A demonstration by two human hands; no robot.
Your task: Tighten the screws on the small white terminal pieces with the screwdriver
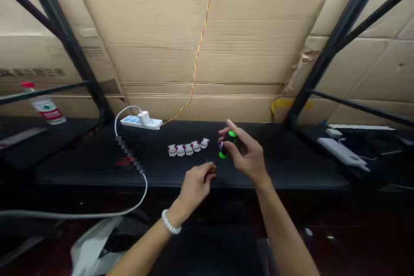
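Observation:
My right hand [247, 153] is closed around a small black piece with bright green ends [230, 139], held tilted just above the table. A bit of white and purple shows beside the fingers on its left side; what that is stays unclear. To its left, my left hand [197, 183], with a white beaded bracelet on the wrist, pinches a small pale part with thin pins [209, 162], mostly hidden by the fingertips. Beyond the left hand, several small white-and-purple parts with thin pins [189, 149] lie in a slightly curved row on the black table [291, 159].
A white power strip [152, 124] with a plugged-in charger [144, 117] sits at the back left; its white cable [146, 185] loops over the front edge. Cardboard [155, 43] walls the back. Black metal posts [323, 69] flank both sides. A bottle [48, 110] stands far left.

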